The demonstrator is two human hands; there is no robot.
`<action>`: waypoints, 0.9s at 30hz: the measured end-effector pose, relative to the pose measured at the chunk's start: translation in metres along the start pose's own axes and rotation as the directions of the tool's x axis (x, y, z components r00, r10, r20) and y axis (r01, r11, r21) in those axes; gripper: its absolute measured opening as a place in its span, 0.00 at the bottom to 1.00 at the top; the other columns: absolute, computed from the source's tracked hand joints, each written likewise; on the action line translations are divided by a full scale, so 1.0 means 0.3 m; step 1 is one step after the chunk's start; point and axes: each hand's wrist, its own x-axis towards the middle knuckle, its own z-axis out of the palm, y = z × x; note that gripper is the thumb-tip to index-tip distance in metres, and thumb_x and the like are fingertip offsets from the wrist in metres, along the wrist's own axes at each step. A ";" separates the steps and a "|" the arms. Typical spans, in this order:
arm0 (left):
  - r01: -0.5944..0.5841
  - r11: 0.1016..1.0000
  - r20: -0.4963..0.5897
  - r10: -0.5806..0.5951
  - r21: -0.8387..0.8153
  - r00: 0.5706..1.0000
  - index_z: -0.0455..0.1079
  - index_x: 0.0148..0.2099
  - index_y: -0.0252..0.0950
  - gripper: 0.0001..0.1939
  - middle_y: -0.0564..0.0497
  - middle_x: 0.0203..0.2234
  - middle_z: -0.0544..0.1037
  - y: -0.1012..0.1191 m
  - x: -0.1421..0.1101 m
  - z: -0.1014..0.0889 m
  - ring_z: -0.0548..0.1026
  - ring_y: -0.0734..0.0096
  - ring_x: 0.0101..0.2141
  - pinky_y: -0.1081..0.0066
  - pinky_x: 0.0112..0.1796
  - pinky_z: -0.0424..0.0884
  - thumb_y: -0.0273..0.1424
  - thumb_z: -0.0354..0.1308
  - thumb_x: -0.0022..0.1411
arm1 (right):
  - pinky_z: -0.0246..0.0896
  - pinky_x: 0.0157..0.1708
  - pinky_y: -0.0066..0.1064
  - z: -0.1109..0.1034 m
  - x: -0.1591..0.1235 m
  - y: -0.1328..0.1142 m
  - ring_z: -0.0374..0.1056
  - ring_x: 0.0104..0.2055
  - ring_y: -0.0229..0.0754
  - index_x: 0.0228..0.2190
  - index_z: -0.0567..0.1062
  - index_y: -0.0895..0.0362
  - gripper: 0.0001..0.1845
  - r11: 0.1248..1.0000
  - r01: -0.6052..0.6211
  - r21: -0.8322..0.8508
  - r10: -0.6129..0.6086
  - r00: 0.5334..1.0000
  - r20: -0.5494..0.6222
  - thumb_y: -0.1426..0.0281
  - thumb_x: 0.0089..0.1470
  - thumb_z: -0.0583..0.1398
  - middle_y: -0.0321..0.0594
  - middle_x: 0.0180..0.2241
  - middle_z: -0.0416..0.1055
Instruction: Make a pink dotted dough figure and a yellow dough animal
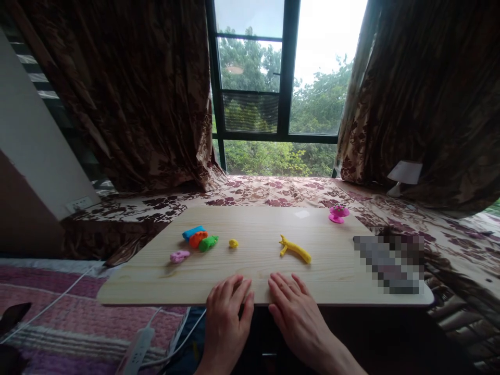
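My left hand (226,315) and my right hand (295,312) lie flat side by side on the near edge of a pale wooden board (258,278), fingers stretched out, holding nothing. Just beyond my right hand lies a yellow clay figure (296,250) with a forked end. A small yellow clay ball (233,243) sits left of it. Farther left are blue (193,232), orange (197,239), green (208,243) and pink (179,256) clay pieces. A magenta clay shape (338,213) stands at the far right of the board.
The board rests over a bed with a floral cover (250,192). A white power strip (138,351) and cable lie at the lower left on a striped blanket (58,317). Brown curtains frame a window (281,88). A small white lamp (404,174) stands at the right.
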 end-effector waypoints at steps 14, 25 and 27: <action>-0.047 0.997 -0.035 0.049 0.053 0.998 0.66 0.51 0.40 0.16 0.45 0.47 0.71 -0.020 -0.015 0.029 0.66 0.60 0.50 0.55 0.51 0.59 0.30 0.52 0.60 | 0.39 0.60 0.47 -0.010 0.023 0.047 0.48 0.62 0.48 0.57 0.59 0.59 0.26 0.991 -0.068 -0.119 0.079 0.993 0.089 0.60 0.61 0.46 0.46 0.59 0.57; -0.049 0.997 -0.022 0.051 0.066 0.998 0.66 0.51 0.40 0.16 0.45 0.48 0.70 -0.020 -0.016 0.025 0.66 0.60 0.50 0.56 0.50 0.59 0.30 0.52 0.60 | 0.40 0.61 0.43 -0.027 0.014 0.046 0.45 0.63 0.45 0.60 0.54 0.58 0.29 0.998 0.034 -0.050 -0.026 0.986 0.166 0.58 0.61 0.45 0.45 0.61 0.50; -0.050 0.996 -0.020 0.052 0.069 0.998 0.66 0.51 0.41 0.16 0.45 0.48 0.70 -0.022 -0.017 0.026 0.65 0.60 0.50 0.56 0.51 0.58 0.30 0.52 0.60 | 0.40 0.61 0.41 -0.027 0.014 0.046 0.45 0.63 0.42 0.60 0.53 0.55 0.28 0.995 0.093 -0.018 -0.088 0.978 0.191 0.58 0.62 0.44 0.41 0.62 0.50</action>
